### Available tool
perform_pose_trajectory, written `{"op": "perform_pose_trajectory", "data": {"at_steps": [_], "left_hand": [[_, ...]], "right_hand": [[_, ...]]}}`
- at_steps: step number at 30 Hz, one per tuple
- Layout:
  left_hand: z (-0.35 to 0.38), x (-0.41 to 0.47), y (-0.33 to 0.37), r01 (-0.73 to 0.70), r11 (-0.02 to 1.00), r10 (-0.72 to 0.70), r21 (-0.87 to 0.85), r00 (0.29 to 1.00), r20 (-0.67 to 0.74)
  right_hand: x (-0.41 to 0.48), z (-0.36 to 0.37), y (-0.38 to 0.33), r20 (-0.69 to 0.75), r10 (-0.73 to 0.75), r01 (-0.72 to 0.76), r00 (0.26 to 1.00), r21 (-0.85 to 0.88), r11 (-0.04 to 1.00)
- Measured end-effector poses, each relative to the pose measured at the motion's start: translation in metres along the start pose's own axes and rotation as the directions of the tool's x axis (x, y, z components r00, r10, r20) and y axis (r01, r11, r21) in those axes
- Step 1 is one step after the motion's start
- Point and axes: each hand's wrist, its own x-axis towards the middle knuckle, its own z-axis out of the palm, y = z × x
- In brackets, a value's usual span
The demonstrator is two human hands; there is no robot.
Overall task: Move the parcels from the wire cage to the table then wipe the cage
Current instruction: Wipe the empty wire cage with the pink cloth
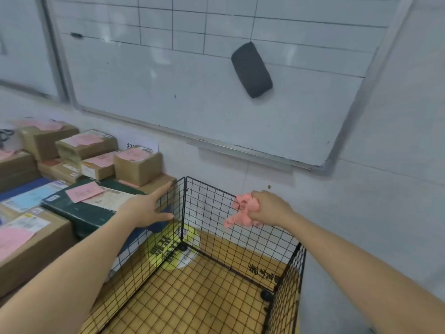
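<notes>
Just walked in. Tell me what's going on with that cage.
A person looks to be wiping the wire cage. The right hand grips a pink cloth at the top edge of its back panel, while the left hand, fingers straight, rests on the left panel's top. The parcels sit stacked beside it on the left; none show inside.

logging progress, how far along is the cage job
Done: parcels sit left of the wire cage, none inside. In hand: right hand grips a pink cloth at the back panel's top, left hand resting open on the corner. Left: wiping the other panels, probably.
</notes>
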Motion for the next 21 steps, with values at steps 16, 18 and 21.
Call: {"op": "perform_pose_trajectory", "data": {"at_steps": [16,18,21], "left_hand": [[0.001,0.008,-0.005,-0.032,0.996,0.038,-0.078,0.996,0.082],[0.0,0.008,-0.004,-0.043,0.996,0.05,-0.078,0.995,0.083],[-0.001,0.008,-0.003,-0.037,0.994,0.048,-0.104,0.993,0.105]], "right_hand": [[-0.069,-0.012,0.04,-0.047,0.281,-0.285,0.958,-0.139,0.948],[-0.074,-0.014,0.041,-0.062,0.303,-0.309,0.951,-0.127,0.943],[-0.086,-0.024,0.036,-0.116,0.336,-0.343,0.935,-0.05,0.938]]}}
